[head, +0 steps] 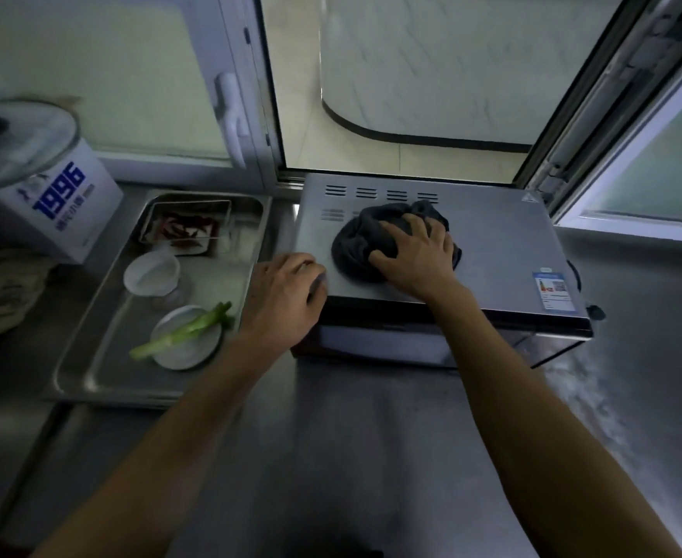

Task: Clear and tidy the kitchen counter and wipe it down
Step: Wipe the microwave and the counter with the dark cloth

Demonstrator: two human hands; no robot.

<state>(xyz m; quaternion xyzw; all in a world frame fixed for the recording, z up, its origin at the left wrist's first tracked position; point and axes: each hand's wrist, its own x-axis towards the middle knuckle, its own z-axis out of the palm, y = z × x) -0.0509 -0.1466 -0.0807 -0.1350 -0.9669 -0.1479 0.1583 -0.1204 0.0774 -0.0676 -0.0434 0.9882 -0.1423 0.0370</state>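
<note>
Right hand [414,255] palm-down, fingers spread, pressing a bunched dark cloth [371,239] onto the microwave top [492,243]; thumb side hooks the cloth's near edge, so it's gripping it. The hand hides the cloth's middle. Left hand [287,296] curled over the microwave's front-left corner, fingers bent onto the top edge, nothing else held; fingertips partly out of sight. Both forearms run in from the bottom edge, elbows cut off. Microwave sits on the steel counter [371,436], its front face mostly hidden below the top panel; blue label [554,289] at its front-right corner, text unreadable. Left of the microwave: metal tray [102,356] holding a white dish with a green onion [182,330], a small white cup [152,271], and a container of red chillies [186,229], blurred. Further left: white box marked "1996" [59,207] and a crumpled pale rag [5,287], partly cut off.
</note>
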